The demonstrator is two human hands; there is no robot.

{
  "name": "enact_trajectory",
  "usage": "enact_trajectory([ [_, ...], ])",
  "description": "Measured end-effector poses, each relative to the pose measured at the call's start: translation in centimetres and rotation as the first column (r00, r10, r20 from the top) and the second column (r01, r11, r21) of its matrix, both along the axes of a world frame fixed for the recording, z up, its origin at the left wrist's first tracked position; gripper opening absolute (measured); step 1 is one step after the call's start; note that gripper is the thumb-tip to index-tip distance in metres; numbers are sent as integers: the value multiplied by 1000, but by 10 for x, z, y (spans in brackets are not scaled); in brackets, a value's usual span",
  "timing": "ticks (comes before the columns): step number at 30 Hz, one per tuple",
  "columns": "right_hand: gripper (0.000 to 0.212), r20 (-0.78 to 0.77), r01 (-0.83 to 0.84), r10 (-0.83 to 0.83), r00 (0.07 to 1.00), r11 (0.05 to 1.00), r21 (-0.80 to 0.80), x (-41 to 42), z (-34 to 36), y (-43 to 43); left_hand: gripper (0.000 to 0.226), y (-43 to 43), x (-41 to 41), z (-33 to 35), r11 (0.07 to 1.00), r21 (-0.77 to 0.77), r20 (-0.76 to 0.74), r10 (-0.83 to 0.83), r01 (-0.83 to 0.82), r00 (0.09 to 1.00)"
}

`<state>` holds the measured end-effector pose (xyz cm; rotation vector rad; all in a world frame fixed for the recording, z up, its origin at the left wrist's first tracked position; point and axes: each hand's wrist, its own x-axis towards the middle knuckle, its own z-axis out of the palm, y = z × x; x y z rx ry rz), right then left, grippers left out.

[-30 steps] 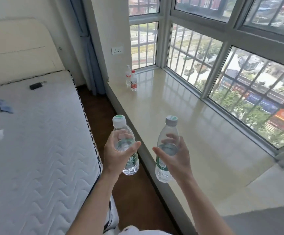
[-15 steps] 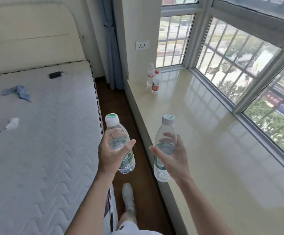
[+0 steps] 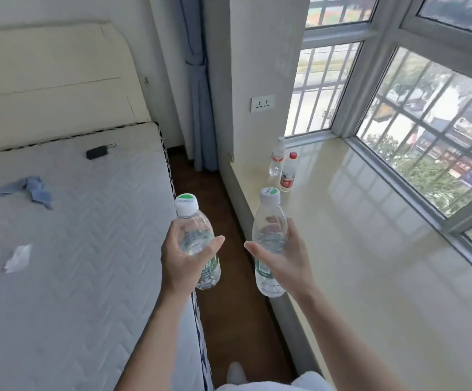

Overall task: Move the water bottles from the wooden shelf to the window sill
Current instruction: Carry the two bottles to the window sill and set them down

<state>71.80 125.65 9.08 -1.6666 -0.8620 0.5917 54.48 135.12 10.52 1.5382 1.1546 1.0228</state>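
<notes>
My left hand (image 3: 185, 256) grips a clear water bottle (image 3: 193, 221) with a white and green cap, upright above the gap between bed and sill. My right hand (image 3: 284, 259) grips a second clear bottle (image 3: 268, 218) with a green label, held upright over the near edge of the cream window sill (image 3: 356, 249). Two more small bottles stand on the sill near the far wall: a clear one (image 3: 276, 158) and one with a red cap and red label (image 3: 288, 173). The wooden shelf is out of view.
A bed with a white quilted mattress (image 3: 88, 235) fills the left, with a black device (image 3: 97, 152), blue cloth (image 3: 30, 187) and paper scraps on it. A narrow strip of brown floor (image 3: 229, 306) runs between bed and sill. Barred windows (image 3: 426, 136) line the right; a curtain (image 3: 198, 94) hangs ahead.
I have walked forward along the gap, so the two bottles on the sill now look closer. Both hands still hold their bottles in the same upright pose.
</notes>
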Motion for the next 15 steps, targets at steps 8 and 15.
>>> enact_trajectory([
  [8, 53, 2, 31, -31, 1000, 999, -12, 35, -14, 70, 66, 76, 37, -12, 998, -49, 12, -43, 43, 999],
  [15, 52, -11, 77, -77, 997, 997, -13, 91, -30, 141, 60, 154, 94, -29, 995, -60, -11, -82, 81, 997],
])
